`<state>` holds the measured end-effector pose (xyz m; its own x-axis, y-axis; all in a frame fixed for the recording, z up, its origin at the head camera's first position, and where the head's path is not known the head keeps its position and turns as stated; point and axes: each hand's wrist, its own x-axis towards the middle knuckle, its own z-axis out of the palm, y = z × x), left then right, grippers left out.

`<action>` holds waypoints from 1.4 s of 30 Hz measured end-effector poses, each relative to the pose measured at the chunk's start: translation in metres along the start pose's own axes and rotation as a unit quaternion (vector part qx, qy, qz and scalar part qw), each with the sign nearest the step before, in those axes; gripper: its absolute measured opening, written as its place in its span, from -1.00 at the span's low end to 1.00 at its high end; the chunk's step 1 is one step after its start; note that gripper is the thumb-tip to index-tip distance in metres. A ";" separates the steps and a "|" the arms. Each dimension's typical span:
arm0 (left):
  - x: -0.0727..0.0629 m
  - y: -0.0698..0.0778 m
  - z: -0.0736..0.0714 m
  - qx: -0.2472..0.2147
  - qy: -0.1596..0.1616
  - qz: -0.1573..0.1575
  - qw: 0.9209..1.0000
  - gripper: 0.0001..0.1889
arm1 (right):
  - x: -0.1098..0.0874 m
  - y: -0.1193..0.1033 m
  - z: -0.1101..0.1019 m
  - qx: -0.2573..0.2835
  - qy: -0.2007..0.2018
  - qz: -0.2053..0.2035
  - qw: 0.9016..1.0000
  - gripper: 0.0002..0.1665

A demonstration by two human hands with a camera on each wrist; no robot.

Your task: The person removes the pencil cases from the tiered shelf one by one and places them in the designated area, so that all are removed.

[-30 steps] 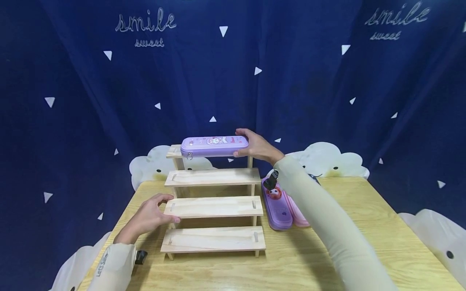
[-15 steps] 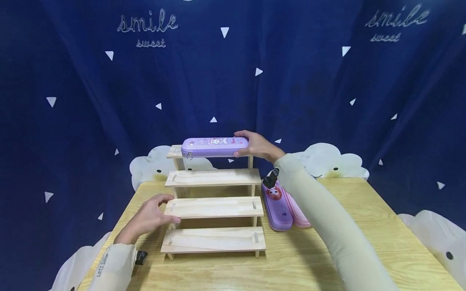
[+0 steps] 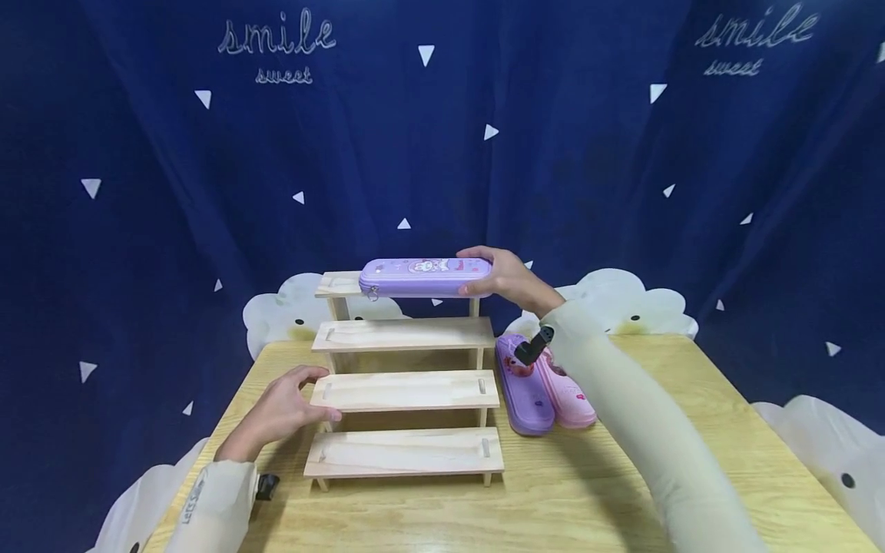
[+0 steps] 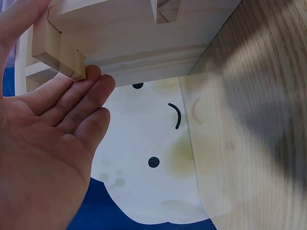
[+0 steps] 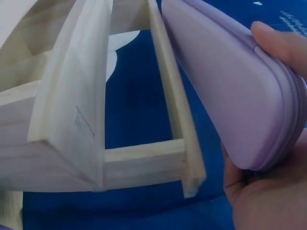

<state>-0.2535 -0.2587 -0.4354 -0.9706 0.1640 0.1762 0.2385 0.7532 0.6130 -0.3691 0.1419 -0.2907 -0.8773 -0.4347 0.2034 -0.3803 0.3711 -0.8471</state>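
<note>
A lilac zip-up pencil case (image 3: 425, 278) with a white cartoon figure on its lid lies level at the top tier of a stepped wooden rack (image 3: 408, 390). My right hand (image 3: 508, 278) grips its right end, thumb in front and fingers behind. In the right wrist view, the case's smooth underside (image 5: 225, 86) shows a gap from the top board's edge. My left hand (image 3: 283, 407) holds the left end of the second-lowest board, thumb at its front edge; in the left wrist view, the fingers of the left hand (image 4: 53, 143) reach under it beside a wooden leg.
Right of the rack, a purple pencil case (image 3: 525, 392) and a pink pencil case (image 3: 570, 399) lie side by side on the wooden table (image 3: 415, 514), partly behind my right sleeve. A dark blue curtain (image 3: 588, 192) with white triangles and clouds hangs behind.
My right hand has shifted a little to the right with the lilac pencil case, baring more of the top board's left end. More of the pink case shows. The left hand stays put.
</note>
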 end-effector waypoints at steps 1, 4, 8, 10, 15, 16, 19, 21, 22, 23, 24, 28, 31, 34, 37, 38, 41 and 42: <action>0.000 0.000 0.000 0.001 -0.001 0.000 1.000 -0.11 | -0.004 0.000 -0.002 -0.005 0.007 0.002 1.000 -0.10; 0.000 0.001 -0.001 0.003 -0.003 0.002 1.000 -0.10 | -0.017 -0.003 -0.009 -0.014 0.028 0.009 0.999 -0.11; 0.000 0.003 -0.002 0.003 -0.006 0.000 1.000 -0.09 | -0.033 -0.008 -0.017 -0.014 0.049 0.015 0.999 -0.13; 0.000 0.003 -0.003 0.002 -0.007 -0.003 1.000 -0.08 | -0.040 -0.008 -0.021 -0.019 0.056 0.015 0.998 -0.13; -0.001 0.004 -0.003 0.001 -0.004 -0.006 1.000 -0.07 | -0.055 -0.008 -0.031 -0.034 0.070 0.010 0.997 -0.14; -0.001 0.004 -0.003 0.001 -0.004 -0.006 1.000 -0.07 | -0.059 -0.007 -0.033 -0.036 0.071 0.012 0.997 -0.13; -0.001 0.003 -0.002 0.000 -0.003 -0.007 1.000 -0.08 | -0.070 -0.008 -0.040 -0.035 0.079 0.020 0.996 -0.13; -0.001 0.002 -0.002 -0.001 -0.003 -0.006 1.000 -0.09 | -0.077 -0.007 -0.045 -0.029 0.088 0.027 0.995 -0.15; -0.001 0.001 -0.002 -0.001 -0.002 -0.006 1.000 -0.10 | -0.081 -0.007 -0.048 -0.027 0.092 0.030 0.995 -0.16; -0.001 0.001 -0.002 -0.002 -0.001 -0.006 1.000 -0.11 | -0.086 -0.006 -0.051 -0.025 0.097 0.033 0.994 -0.17; -0.001 0.001 -0.001 -0.002 -0.001 -0.005 1.000 -0.12 | -0.090 -0.004 -0.054 -0.024 0.103 0.035 0.994 -0.18; -0.001 0.000 0.000 -0.001 0.000 -0.002 1.000 -0.13 | -0.109 0.002 -0.067 -0.036 0.124 0.027 0.991 -0.19; -0.001 0.000 -0.001 -0.001 0.000 0.002 1.000 -0.11 | -0.122 0.007 -0.076 -0.043 0.147 0.015 0.988 -0.19; 0.000 0.000 -0.001 -0.004 -0.001 0.003 1.000 -0.11 | -0.135 0.014 -0.085 -0.051 0.174 0.014 0.983 -0.19; -0.001 0.000 -0.001 -0.007 -0.005 0.000 1.000 -0.12 | -0.149 0.024 -0.094 -0.066 0.200 0.031 0.977 -0.19; -0.001 0.000 -0.001 -0.008 -0.006 -0.002 1.000 -0.13 | -0.153 0.027 -0.097 -0.071 0.209 0.040 0.974 -0.19; -0.001 0.001 -0.003 -0.007 -0.012 -0.003 1.000 -0.11 | -0.165 0.038 -0.108 -0.092 0.235 0.065 0.965 -0.15; -0.001 0.001 -0.004 -0.007 -0.011 -0.004 1.000 -0.11 | -0.169 0.040 -0.111 -0.095 0.245 0.070 0.962 -0.15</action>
<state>-0.2525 -0.2603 -0.4316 -0.9731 0.1719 0.1536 0.2304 0.7456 0.6253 -0.2690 0.3212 -0.3047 -0.9386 0.0522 0.3410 -0.2550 0.5607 -0.7878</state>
